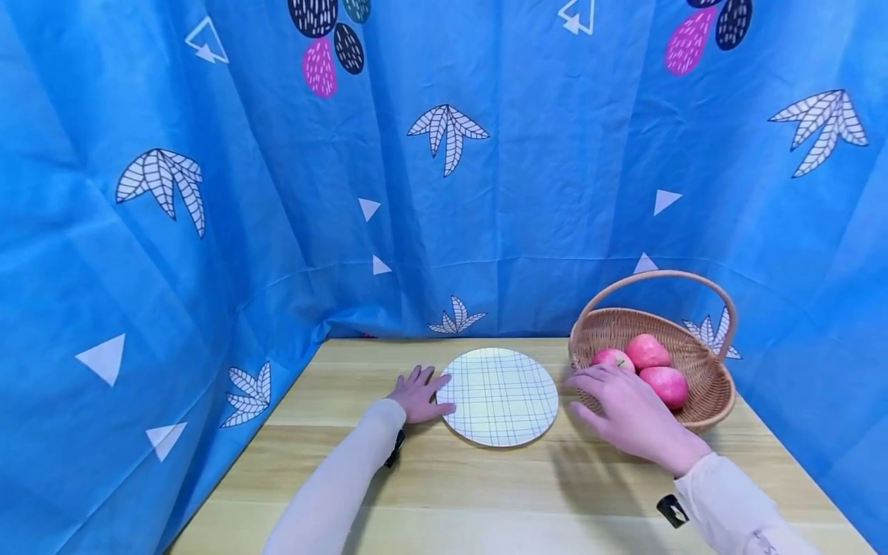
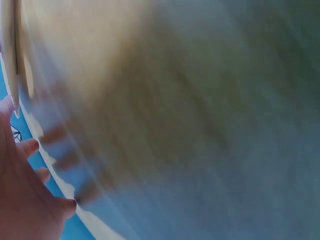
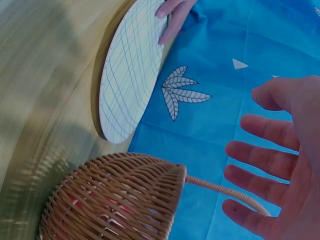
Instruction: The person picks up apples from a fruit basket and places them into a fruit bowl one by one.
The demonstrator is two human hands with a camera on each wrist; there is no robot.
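A round, flat plate (image 1: 497, 397) with a blue grid pattern lies on the wooden table. At its left edge my left hand (image 1: 419, 396) rests with fingers spread, thumb and fingertip on the rim. My right hand (image 1: 627, 408) is over the near left side of a wicker basket (image 1: 709, 385), fingers loosely extended and nothing in its grasp. Inside the basket sit three red apples (image 1: 648, 351), partly covered by that hand in the head view. From the right wrist view, the right hand's fingers (image 3: 262, 160) are parted beside the basket's arched handle (image 3: 227, 191).
Blue curtains (image 1: 534, 193) with leaf and triangle prints hang behind the table (image 1: 486, 493) and along both sides. The basket's tall handle (image 1: 659, 274) arches up near the back right, close to the curtain.
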